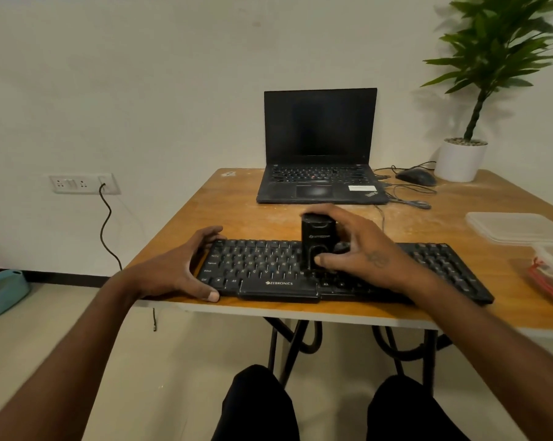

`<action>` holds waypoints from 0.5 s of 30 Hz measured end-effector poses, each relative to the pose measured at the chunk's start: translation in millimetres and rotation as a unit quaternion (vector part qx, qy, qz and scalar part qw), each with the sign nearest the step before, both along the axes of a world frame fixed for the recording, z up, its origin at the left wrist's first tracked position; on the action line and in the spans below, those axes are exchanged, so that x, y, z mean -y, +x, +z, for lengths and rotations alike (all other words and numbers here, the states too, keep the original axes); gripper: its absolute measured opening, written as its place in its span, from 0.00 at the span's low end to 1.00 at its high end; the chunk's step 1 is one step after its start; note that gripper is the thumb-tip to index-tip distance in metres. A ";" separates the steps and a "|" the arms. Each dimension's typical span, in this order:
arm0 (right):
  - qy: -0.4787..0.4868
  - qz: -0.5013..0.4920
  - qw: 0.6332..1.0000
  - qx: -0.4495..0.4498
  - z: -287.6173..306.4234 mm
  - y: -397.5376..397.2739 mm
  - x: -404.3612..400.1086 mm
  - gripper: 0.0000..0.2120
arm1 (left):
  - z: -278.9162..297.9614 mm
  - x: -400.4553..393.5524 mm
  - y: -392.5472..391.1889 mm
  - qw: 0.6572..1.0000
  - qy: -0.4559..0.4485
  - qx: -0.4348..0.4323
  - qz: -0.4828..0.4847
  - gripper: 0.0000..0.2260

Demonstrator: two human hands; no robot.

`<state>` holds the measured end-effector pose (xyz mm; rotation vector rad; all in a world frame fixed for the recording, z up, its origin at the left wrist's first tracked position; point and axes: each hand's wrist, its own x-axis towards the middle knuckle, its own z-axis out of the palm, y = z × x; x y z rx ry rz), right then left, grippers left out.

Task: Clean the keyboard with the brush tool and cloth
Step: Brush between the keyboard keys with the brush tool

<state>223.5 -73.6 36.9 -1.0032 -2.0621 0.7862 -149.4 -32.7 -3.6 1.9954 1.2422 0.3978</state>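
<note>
A black keyboard (268,265) lies along the near edge of the wooden table (237,202). My left hand (179,268) grips the keyboard's left end, thumb on the front edge and fingers curled over the back corner. My right hand (361,246) holds a black boxy brush tool (316,240) upright on the middle keys, thumb on its front face and fingers behind it. The tool's underside and any bristles are hidden. No cloth is visible in the open.
A black laptop (319,148) stands open at the table's far middle, with a mouse (416,177) and cables to its right. A potted plant (463,160) sits at the back right. A clear lidded container (520,227) and a red-rimmed box (552,275) are at the right edge.
</note>
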 end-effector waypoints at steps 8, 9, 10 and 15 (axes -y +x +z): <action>-0.012 -0.031 0.999 -0.015 0.2 19.7 -2.4 0.32 | -3.4 -3.0 -2.4 1.000 0.001 0.005 0.002 0.58; -0.008 -0.039 0.999 -0.014 -0.4 20.5 -1.7 0.32 | -3.4 -3.5 -2.5 1.000 0.003 0.003 0.002 0.58; -0.002 -0.039 0.999 -0.009 -0.4 15.5 -1.4 0.32 | -3.6 -3.8 -2.6 1.000 0.004 0.001 0.003 0.58; 0.039 0.020 0.999 0.009 -1.7 -52.4 -7.5 0.32 | -2.3 -2.2 -1.3 1.000 0.002 0.000 0.001 0.58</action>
